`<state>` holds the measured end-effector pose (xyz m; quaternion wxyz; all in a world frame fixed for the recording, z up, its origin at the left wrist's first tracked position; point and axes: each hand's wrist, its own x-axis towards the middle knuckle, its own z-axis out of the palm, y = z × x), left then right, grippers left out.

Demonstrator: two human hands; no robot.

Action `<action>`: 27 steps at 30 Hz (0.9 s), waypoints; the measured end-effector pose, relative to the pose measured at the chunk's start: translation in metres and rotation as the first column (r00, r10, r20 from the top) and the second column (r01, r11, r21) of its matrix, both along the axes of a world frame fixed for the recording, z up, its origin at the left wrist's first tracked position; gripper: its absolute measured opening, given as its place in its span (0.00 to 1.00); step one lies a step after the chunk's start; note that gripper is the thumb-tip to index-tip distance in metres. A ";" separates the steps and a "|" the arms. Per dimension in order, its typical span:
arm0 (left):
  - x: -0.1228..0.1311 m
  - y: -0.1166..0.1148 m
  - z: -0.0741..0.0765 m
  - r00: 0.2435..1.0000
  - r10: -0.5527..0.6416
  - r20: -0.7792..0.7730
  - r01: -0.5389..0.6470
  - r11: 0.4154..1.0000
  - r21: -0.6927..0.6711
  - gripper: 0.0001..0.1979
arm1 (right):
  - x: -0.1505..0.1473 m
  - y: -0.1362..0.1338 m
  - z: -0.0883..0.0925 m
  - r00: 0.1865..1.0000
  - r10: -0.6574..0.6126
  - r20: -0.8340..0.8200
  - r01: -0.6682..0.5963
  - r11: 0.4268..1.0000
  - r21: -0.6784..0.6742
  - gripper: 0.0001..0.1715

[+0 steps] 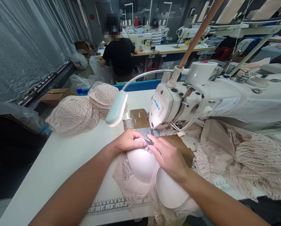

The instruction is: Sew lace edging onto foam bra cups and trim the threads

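Note:
A pale lace bra [141, 164] with two smooth white moulded cups lies at the table's front, below the needle of a white sewing machine [164, 102]. My left hand [131, 140] pinches the bra's upper edge between thumb and fingers. From the other side, my right hand [167, 155] is closed on the same edge, its palm over the second cup [171, 190]. Between my fingertips shows a small dark grey piece [149, 142]; its kind is not clear. The fingers partly hide the gripped edge.
Stacked lace cups [71, 114] lie at the left behind a bent-neck lamp [117, 108]. A pile of lace pieces [256, 157] spreads at the right. A printed ruler [114, 205] runs along the front edge. Beyond, a person in black [118, 56] sits at another machine.

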<state>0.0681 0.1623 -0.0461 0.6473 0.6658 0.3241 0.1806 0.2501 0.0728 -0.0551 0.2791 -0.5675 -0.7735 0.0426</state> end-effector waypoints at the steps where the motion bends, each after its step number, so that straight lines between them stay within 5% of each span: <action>1: 0.000 0.000 0.000 1.000 -0.002 0.003 0.002 1.000 -0.004 0.13 | 0.000 0.000 0.000 1.000 0.001 -0.001 -0.001 1.000 0.006 0.22; 6: 0.001 0.000 -0.003 1.000 -0.004 0.010 0.003 1.000 0.007 0.12 | 0.000 0.001 -0.001 1.000 0.016 -0.010 -0.015 1.000 0.025 0.22; 16: 0.004 -0.001 -0.009 0.999 0.007 -0.048 -0.001 0.994 0.111 0.16 | 0.005 -0.010 0.003 0.956 0.285 -0.070 -0.272 0.949 0.160 0.21; 21: 0.002 -0.001 -0.008 0.999 0.005 -0.038 -0.003 0.999 0.053 0.18 | 0.011 -0.009 0.005 0.970 0.125 -0.207 -0.107 0.990 0.095 0.22; 25: -0.001 -0.001 -0.006 0.999 -0.021 -0.039 0.021 1.000 0.011 0.18 | 0.013 -0.002 0.009 0.965 -0.077 -0.250 0.044 0.990 -0.132 0.26; 27: -0.002 0.000 -0.005 0.998 -0.050 -0.032 0.050 0.999 0.002 0.17 | 0.013 0.002 0.010 0.967 -0.113 -0.228 0.055 0.967 -0.249 0.20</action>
